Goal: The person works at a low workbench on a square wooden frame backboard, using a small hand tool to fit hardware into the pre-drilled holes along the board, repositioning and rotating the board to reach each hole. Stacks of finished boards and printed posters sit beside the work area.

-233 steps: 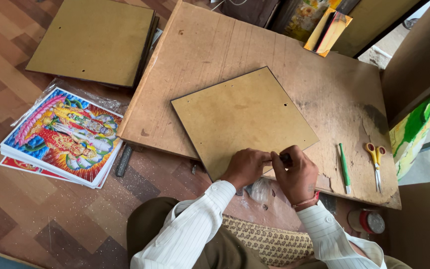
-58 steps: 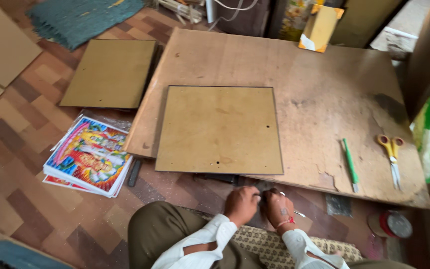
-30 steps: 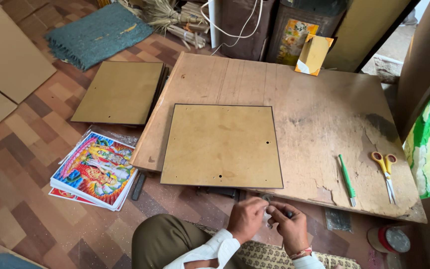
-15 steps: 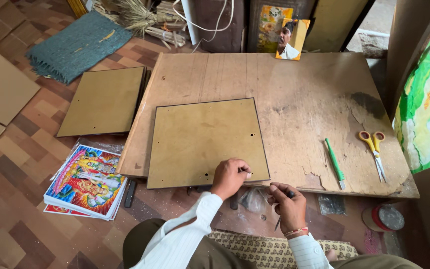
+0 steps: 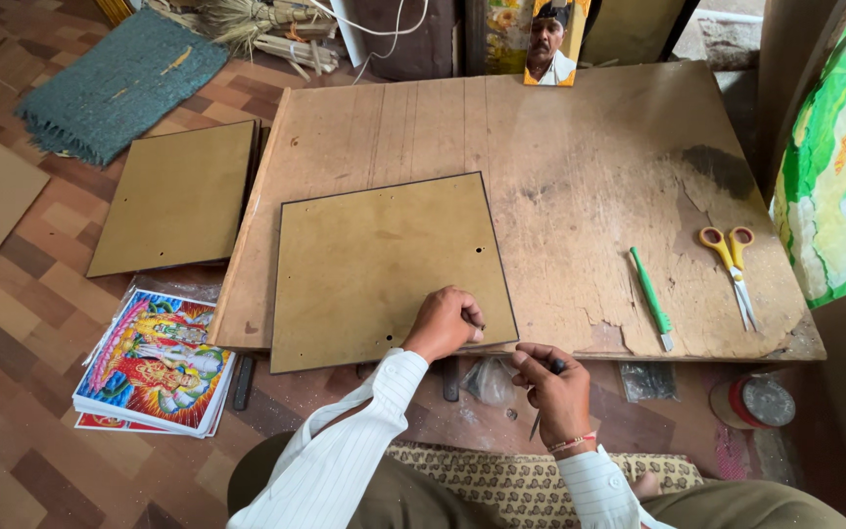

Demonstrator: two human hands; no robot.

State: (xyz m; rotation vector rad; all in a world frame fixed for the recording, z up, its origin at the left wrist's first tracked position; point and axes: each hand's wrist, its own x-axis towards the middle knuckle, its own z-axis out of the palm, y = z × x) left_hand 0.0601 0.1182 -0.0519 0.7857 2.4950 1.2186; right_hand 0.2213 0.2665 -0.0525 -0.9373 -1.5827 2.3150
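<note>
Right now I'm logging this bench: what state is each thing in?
Square board: flat on the work board, left hand resting on its near edge.
Thin dark tool: pinched in right hand.
Scissors: closed, lying flat.
Green knife: lying flat, untouched.
Prints: stacked on floor.

A green-handled knife (image 5: 652, 310) and yellow-handled scissors (image 5: 729, 268) lay well apart on the worn wooden work board (image 5: 580, 147). Beside the board, a stack of colourful prints (image 5: 154, 362) sat near a second brown panel (image 5: 178, 196); a teal mat (image 5: 119, 83) lay beyond
</note>
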